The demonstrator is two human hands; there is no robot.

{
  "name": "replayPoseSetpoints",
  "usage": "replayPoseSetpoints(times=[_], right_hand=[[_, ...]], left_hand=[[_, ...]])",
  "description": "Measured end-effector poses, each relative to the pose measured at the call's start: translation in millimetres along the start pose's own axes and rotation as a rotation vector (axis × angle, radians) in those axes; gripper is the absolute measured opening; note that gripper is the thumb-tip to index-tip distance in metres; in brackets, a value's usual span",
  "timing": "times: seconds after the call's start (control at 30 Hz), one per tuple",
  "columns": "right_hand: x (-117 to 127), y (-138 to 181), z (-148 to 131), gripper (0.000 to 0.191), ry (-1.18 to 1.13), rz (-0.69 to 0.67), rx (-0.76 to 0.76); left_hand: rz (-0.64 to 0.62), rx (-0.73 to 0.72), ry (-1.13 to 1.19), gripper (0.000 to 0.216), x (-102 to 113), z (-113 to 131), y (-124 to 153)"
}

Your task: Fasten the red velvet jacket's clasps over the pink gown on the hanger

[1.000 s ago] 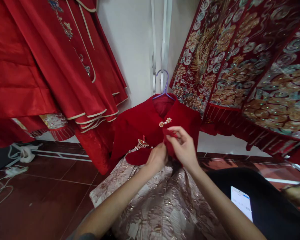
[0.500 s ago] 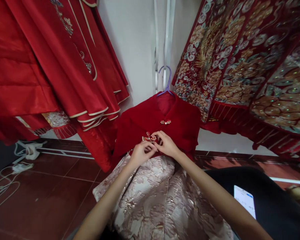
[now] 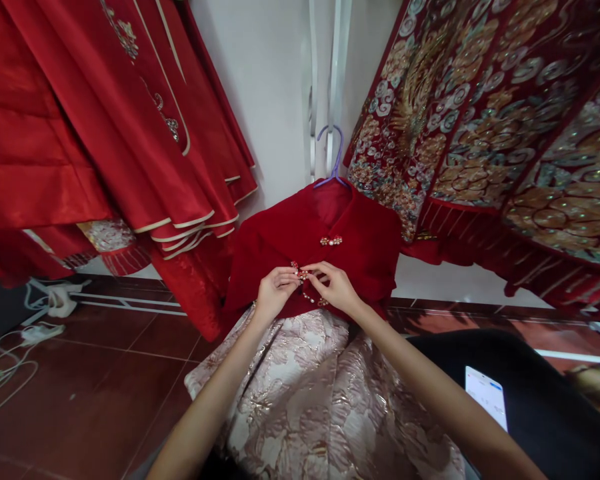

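A red velvet jacket (image 3: 365,227) on a purple hanger (image 3: 336,160) spreads out in front of me. My left hand (image 3: 276,291) pinches the left side of a jewelled brooch (image 3: 303,275) with red and gold parts. From the other side, my right hand (image 3: 337,288) holds it between thumb and fingertips. A beaded chain (image 3: 309,297) dangles from the brooch between my hands, ending near a small gold ornament. Higher on the jacket front, a jewelled clasp (image 3: 331,241) sits below the collar. Fingertips partly cover the brooch, so its fastening is hidden.
Pale pink brocade cloth (image 3: 300,380) lies below the jacket under my forearms. Red garments (image 3: 180,167) hang at left, an embroidered one (image 3: 460,133) at right. A phone (image 3: 486,395) rests on a black surface at right. White cables (image 3: 15,363) lie on the tiled floor.
My left hand has turned and moved slightly up and left, its fingers now flatter on the brooch. The brooch has shifted, and its beaded chain now hangs visibly between my hands.
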State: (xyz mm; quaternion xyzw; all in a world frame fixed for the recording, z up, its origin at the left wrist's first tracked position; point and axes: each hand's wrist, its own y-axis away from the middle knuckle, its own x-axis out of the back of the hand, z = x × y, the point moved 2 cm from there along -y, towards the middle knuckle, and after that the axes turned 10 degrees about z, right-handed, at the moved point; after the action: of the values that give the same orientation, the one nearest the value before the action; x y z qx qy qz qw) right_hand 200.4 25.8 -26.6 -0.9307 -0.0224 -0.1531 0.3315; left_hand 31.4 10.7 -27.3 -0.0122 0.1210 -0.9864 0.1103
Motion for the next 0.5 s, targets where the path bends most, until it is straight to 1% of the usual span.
replayPoseSetpoints(times=[0.13, 0.27, 0.5], right_hand=[[-3, 1, -1, 0.024, -0.025, 0.019, -0.013], [-8, 2, -4, 0.025, -0.049, 0.065, -0.041], [-12, -1, -7, 0.025, -0.096, 0.114, -0.078]], left_hand=[[0.013, -0.014, -0.009, 0.026, 0, 1, 1], [0.043, -0.024, -0.016, 0.026, -2, -1, -1], [0.02, -0.031, -0.026, 0.025, -1, -3, -5]])
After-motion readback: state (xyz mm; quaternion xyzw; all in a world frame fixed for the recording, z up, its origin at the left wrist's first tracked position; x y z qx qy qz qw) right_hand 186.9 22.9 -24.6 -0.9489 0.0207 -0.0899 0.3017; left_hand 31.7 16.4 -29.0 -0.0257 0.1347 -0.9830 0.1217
